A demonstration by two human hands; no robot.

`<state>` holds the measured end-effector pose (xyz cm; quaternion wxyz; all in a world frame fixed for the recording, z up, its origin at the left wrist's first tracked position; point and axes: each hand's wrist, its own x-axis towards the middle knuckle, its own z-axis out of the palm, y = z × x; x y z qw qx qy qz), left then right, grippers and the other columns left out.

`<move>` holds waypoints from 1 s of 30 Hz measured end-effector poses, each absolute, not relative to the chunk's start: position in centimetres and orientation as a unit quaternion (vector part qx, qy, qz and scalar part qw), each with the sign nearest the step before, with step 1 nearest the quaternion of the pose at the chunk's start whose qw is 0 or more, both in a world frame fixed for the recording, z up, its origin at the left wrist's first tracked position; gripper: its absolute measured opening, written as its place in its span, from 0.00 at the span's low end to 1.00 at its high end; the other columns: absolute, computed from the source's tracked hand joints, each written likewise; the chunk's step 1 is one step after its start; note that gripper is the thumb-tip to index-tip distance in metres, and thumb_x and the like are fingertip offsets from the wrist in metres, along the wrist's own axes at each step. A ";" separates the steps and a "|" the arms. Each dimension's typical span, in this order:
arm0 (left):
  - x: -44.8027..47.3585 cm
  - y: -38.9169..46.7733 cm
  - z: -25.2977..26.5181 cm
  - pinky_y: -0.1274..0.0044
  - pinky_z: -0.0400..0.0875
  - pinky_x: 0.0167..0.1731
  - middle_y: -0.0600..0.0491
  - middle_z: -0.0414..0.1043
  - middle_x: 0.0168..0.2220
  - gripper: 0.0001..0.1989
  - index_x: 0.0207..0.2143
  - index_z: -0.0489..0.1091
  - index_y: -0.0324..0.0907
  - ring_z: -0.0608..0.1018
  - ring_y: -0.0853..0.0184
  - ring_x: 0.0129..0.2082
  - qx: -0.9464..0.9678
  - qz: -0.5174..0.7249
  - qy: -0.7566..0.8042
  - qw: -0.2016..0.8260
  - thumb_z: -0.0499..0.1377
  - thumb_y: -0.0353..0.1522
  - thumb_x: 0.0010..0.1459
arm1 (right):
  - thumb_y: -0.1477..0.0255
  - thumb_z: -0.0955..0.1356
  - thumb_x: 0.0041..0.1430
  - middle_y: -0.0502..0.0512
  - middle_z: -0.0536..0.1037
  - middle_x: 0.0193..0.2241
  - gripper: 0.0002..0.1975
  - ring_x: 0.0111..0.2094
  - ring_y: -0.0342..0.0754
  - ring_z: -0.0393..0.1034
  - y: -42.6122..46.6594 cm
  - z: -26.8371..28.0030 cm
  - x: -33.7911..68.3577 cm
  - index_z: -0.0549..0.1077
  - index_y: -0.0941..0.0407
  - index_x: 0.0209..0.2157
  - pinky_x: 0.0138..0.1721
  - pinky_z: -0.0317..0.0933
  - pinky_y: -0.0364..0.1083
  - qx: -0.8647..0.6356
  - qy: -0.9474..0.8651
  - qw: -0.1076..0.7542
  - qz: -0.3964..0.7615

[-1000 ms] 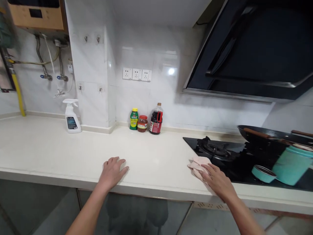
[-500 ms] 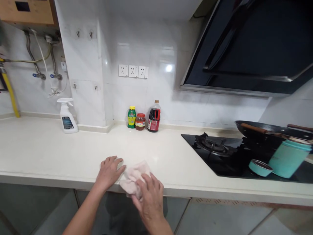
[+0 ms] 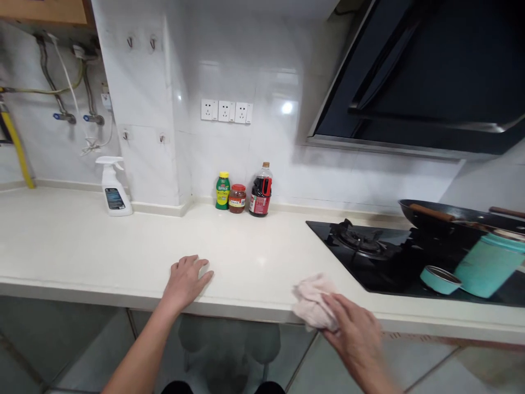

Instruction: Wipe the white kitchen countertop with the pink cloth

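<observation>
My right hand (image 3: 350, 328) is closed on a crumpled pale pink cloth (image 3: 314, 301), which lies over the counter's front edge just left of the stove. The fingertips press on the cloth's right side, and part of the hand is blurred. Resting on the white countertop (image 3: 143, 246) near its front edge, my left hand (image 3: 186, 282) has its fingers a little spread and holds nothing.
Along the back wall stand a green bottle (image 3: 222, 191), a red-lidded jar (image 3: 237, 199) and a dark sauce bottle (image 3: 261, 191). A white spray bottle (image 3: 115, 187) is at left. The black stove (image 3: 394, 273) carries a wok (image 3: 418, 216), a turquoise canister (image 3: 486, 265) and a turquoise cup (image 3: 441, 280).
My right hand has slid the cloth to the right along the counter's front edge, away from my left hand. The left hand stays almost in place. The view has shifted slightly.
</observation>
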<state>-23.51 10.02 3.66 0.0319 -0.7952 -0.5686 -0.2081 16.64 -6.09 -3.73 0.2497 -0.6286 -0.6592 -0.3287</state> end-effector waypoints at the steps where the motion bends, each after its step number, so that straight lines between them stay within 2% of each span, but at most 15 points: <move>1: -23.5 9.9 3.7 0.61 0.60 0.58 0.44 0.69 0.60 0.19 0.55 0.73 0.46 0.66 0.53 0.62 -0.795 -0.207 -0.569 0.033 0.54 0.42 0.66 | 0.74 0.66 0.52 0.60 0.69 0.55 0.31 0.53 0.60 0.64 -6.7 -3.9 18.8 0.60 0.50 0.59 0.52 0.54 0.63 -0.649 -0.640 0.231 -0.342; 4: -23.3 9.7 3.8 0.62 0.60 0.57 0.44 0.69 0.59 0.19 0.55 0.73 0.46 0.66 0.53 0.62 -0.795 -0.203 -0.570 0.039 0.54 0.42 0.66 | 0.73 0.65 0.53 0.58 0.68 0.56 0.27 0.51 0.61 0.64 -8.2 -4.0 23.8 0.61 0.52 0.56 0.46 0.58 0.62 -0.710 -0.584 0.164 -0.359; 7: -23.2 9.5 4.0 0.62 0.60 0.57 0.44 0.70 0.59 0.19 0.55 0.73 0.46 0.67 0.53 0.61 -0.794 -0.203 -0.571 0.040 0.55 0.42 0.66 | 0.72 0.71 0.53 0.59 0.67 0.57 0.28 0.48 0.63 0.63 -8.6 -3.6 25.9 0.63 0.55 0.55 0.39 0.61 0.56 -0.740 -0.565 0.084 -0.355; 11: -23.1 9.4 3.9 0.61 0.60 0.57 0.44 0.70 0.59 0.19 0.54 0.73 0.47 0.67 0.52 0.60 -0.793 -0.211 -0.570 0.040 0.55 0.43 0.66 | 0.74 0.78 0.48 0.63 0.68 0.54 0.32 0.44 0.61 0.63 -7.3 -2.0 22.0 0.68 0.59 0.53 0.42 0.62 0.53 -0.723 -0.608 0.040 -0.326; 17: -23.2 9.4 3.7 0.62 0.61 0.56 0.45 0.71 0.57 0.19 0.53 0.74 0.48 0.69 0.53 0.59 -0.789 -0.230 -0.569 0.032 0.53 0.44 0.67 | 0.72 0.82 0.44 0.56 0.69 0.52 0.34 0.45 0.60 0.64 -3.1 1.4 5.8 0.71 0.51 0.52 0.42 0.62 0.54 -0.684 -0.697 0.072 -0.201; 22: -23.6 9.8 3.6 0.63 0.61 0.56 0.50 0.73 0.56 0.21 0.51 0.75 0.52 0.69 0.56 0.59 -0.789 -0.265 -0.555 -0.008 0.47 0.47 0.69 | 0.69 0.80 0.50 0.58 0.70 0.50 0.29 0.45 0.59 0.64 0.2 2.7 -5.8 0.70 0.51 0.52 0.41 0.63 0.54 -0.626 -0.756 0.090 -0.170; 26: -24.1 10.3 3.5 0.65 0.60 0.57 0.54 0.74 0.55 0.21 0.51 0.75 0.53 0.70 0.58 0.59 -0.770 -0.297 -0.561 -0.058 0.45 0.45 0.70 | 0.69 0.80 0.48 0.58 0.70 0.48 0.31 0.44 0.59 0.63 1.0 2.8 -9.2 0.69 0.53 0.51 0.41 0.64 0.54 -0.586 -0.785 0.126 -0.160; 30: -24.3 10.6 3.7 0.67 0.61 0.55 0.53 0.76 0.53 0.22 0.49 0.76 0.51 0.71 0.59 0.57 -0.757 -0.303 -0.574 -0.077 0.43 0.44 0.70 | 0.78 0.76 0.46 0.54 0.68 0.48 0.28 0.46 0.57 0.62 1.0 2.8 -7.7 0.68 0.51 0.49 0.46 0.62 0.53 -0.550 -0.793 0.246 -0.085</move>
